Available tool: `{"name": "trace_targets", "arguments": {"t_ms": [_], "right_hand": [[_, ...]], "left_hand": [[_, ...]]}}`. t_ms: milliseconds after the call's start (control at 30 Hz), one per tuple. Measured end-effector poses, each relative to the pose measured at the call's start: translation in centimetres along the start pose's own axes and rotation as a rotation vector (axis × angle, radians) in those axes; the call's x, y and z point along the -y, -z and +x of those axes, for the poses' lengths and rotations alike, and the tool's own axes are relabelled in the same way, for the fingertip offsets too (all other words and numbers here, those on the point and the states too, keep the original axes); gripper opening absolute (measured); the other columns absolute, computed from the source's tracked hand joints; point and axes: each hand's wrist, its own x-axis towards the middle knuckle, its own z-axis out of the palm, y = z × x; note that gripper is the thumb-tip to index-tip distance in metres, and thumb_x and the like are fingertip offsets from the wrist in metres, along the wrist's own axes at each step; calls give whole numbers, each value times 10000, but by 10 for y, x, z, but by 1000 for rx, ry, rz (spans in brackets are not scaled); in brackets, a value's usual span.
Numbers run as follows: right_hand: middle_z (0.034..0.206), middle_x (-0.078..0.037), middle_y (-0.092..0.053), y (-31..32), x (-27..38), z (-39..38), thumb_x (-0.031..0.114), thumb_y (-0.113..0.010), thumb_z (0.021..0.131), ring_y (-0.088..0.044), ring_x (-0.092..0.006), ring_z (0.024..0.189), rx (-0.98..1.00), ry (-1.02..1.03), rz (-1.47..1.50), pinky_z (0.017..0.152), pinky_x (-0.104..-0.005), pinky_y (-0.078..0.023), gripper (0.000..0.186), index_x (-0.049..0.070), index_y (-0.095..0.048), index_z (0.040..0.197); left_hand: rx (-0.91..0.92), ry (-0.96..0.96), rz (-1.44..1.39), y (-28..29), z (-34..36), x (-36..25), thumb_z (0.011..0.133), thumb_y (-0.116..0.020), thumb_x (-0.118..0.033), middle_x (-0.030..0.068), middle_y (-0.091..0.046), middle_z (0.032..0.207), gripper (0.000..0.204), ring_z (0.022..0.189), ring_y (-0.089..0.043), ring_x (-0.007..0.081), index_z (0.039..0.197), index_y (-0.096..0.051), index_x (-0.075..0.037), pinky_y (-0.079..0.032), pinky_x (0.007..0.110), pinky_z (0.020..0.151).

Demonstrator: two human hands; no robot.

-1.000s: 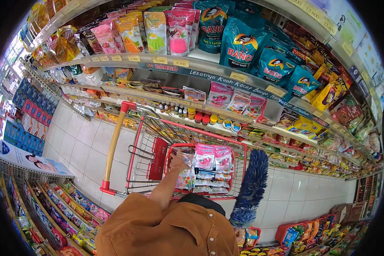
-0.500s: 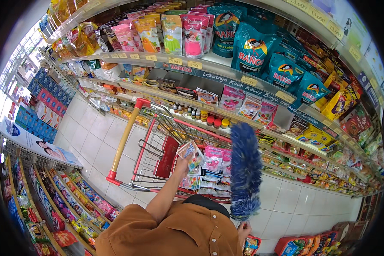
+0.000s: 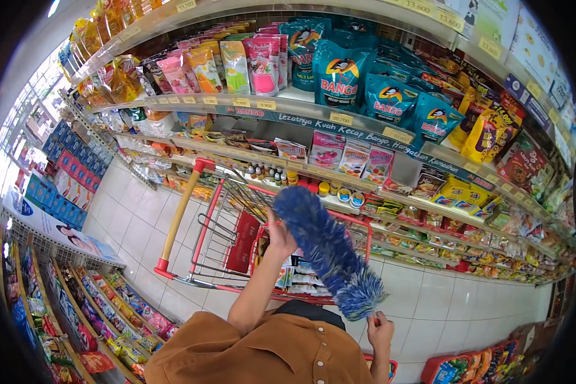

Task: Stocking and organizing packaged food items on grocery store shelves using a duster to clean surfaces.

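A blue fluffy duster (image 3: 326, 249) leans up and to the left across the shopping cart (image 3: 201, 165). My right hand (image 3: 380, 329), at the lower right, is closed round its lower end. My left hand (image 3: 280, 240) is over the cart, right against the duster's upper left side. One digit points up and the others curl in behind the duster, so what they hold, if anything, is hidden. Below the duster, white and coloured packets (image 3: 304, 280) lie in the cart, partly covered. A red panel (image 3: 241, 242) hangs inside the cart.
Beyond the cart, a long shelf holds teal pouches (image 3: 342, 73), pudding pouches (image 3: 262, 64) and pink sachets (image 3: 326, 150), with small jars (image 3: 324, 189) lower down. Snack racks (image 3: 102, 307) stand at the left. A red basket (image 3: 436, 370) of packets sits at the lower right.
The duster has tilted from upright toward the left, over the cart. The packet seen in my left hand is now out of sight. My right hand has risen, and the view has shifted right.
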Motion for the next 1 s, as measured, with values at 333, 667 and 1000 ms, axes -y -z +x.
{"name": "trace_targets", "arguments": {"t_ms": [333,667,1000], "right_hand": [[553,-175,-563,7,-4,3,296,-667,830,-576,-406,556,47,11,-62,509,-457,-425,287,49,-579,713],[546,-195,-529,3,-9,24,260,-653,836,-527,-419,518,22,56,21,498,-452,-402,268,31,-567,726],[546,-189,-547,10,-11,31,285,-655,827,-562,-409,527,84,191,-17,518,-457,-436,249,49,-621,756]], "left_hand": [[217,-109,-8,-16,-25,-8,727,-236,-910,140,-412,1442,1099,1316,-395,339,1450,-337,-87,-278,520,1107],[213,-90,-45,-29,-44,-19,678,-254,-941,167,-358,1479,1190,1348,-356,349,1470,-282,-53,-262,513,1119],[237,-307,9,-34,-59,-32,681,-222,-941,143,-367,1480,1173,1333,-375,327,1488,-270,-91,-270,484,1114]]}}
